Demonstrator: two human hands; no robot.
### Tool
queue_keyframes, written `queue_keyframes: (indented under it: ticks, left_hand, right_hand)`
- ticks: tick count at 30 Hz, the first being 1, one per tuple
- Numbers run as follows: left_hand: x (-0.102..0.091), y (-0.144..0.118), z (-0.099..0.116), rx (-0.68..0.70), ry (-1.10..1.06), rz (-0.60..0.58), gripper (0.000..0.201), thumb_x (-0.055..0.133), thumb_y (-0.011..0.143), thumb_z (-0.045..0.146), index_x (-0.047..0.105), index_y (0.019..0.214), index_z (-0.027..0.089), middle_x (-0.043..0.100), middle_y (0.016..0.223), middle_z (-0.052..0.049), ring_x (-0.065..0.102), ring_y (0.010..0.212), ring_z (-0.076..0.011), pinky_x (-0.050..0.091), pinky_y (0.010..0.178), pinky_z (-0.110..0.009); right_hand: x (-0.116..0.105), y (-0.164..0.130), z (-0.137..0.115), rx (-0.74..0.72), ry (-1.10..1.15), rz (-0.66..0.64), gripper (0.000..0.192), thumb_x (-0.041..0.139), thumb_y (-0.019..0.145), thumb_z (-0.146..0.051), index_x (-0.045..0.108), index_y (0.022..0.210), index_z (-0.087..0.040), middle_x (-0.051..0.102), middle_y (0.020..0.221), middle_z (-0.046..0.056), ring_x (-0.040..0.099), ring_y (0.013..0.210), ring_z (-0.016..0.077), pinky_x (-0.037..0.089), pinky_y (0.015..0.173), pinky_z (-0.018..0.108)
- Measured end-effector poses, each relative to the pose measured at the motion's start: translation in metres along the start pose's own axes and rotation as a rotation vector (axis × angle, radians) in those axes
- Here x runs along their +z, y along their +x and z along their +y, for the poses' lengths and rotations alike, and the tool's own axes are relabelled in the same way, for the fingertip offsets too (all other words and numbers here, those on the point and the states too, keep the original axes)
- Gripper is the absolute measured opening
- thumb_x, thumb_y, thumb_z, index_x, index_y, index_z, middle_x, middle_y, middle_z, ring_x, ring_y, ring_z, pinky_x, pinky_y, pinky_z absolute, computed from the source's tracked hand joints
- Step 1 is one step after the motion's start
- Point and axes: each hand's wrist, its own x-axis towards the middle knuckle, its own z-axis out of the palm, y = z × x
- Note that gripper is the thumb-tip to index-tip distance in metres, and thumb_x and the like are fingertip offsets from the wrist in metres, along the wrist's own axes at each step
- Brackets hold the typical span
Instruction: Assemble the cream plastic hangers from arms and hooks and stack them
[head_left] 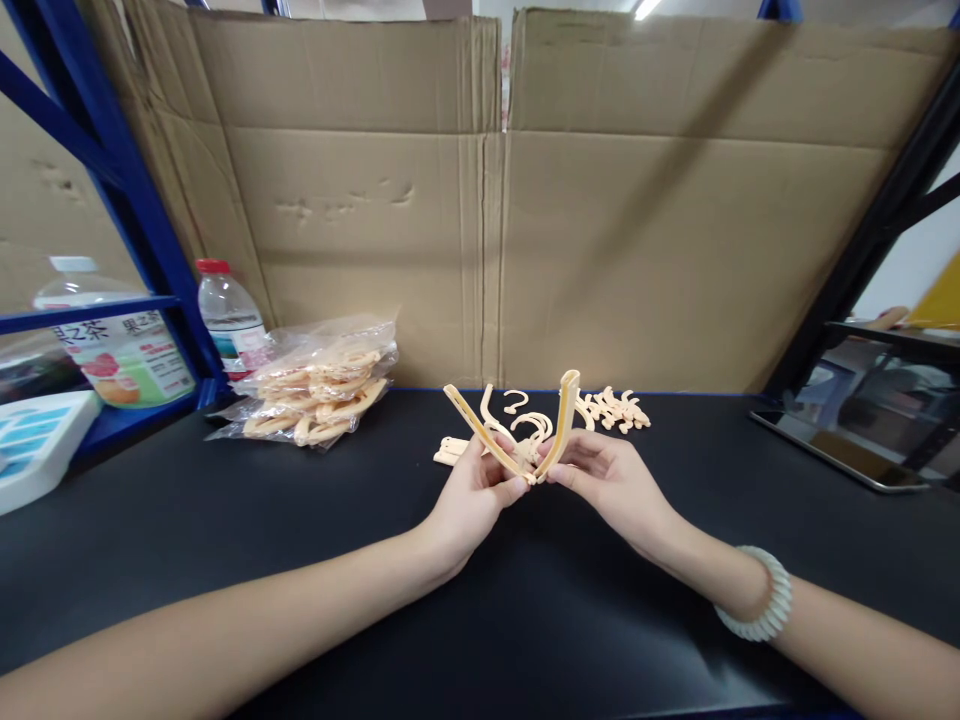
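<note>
My left hand pinches a long cream plastic strip with a hollow, channel-like inner side. A matching cream strip, curved at its top end, is gripped between the thumb and fingers of my right hand. The two strips meet at their lower ends in a V shape; whether they are joined there I cannot tell. Just behind my hands lie curved cream pieces, a small cream hook and some flat cream pieces, partly hidden by my fingers.
Small cream parts are heaped at the back right. Clear bags of cream pieces lie back left, near a red-capped bottle. A tablet-like device rests at the right. Cardboard walls the back of the black table.
</note>
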Motion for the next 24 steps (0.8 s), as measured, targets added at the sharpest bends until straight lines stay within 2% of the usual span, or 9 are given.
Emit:
queue_keyframes:
  ticks: [12, 24]
  left_hand:
    - [0.0018, -0.0004, 0.0006, 0.017, 0.042, 0.013, 0.031, 0.07, 0.065, 0.008, 0.047, 0.081, 0.021, 0.067, 0.084, -0.001, 0.061, 0.104, -0.0238, 0.043, 0.094, -0.04]
    - [0.0016, -0.0004, 0.0, 0.017, 0.093, 0.061, 0.032, 0.067, 0.061, 0.003, 0.045, 0.079, 0.019, 0.065, 0.078, 0.001, 0.064, 0.083, -0.0174, 0.047, 0.081, -0.033]
  right_hand:
    - [-0.0009, 0.0002, 0.0003, -0.013, -0.017, -0.014, 0.015, 0.072, 0.072, -0.026, 0.07, 0.087, -0.022, 0.072, 0.086, 0.003, 0.068, 0.083, 0.0195, 0.054, 0.083, 0.038]
    - [0.0007, -0.0022, -0.0005, -0.008, -0.017, -0.033, 0.013, 0.073, 0.071, -0.024, 0.071, 0.083, -0.022, 0.073, 0.085, 0.003, 0.069, 0.081, 0.0192, 0.056, 0.079, 0.036]
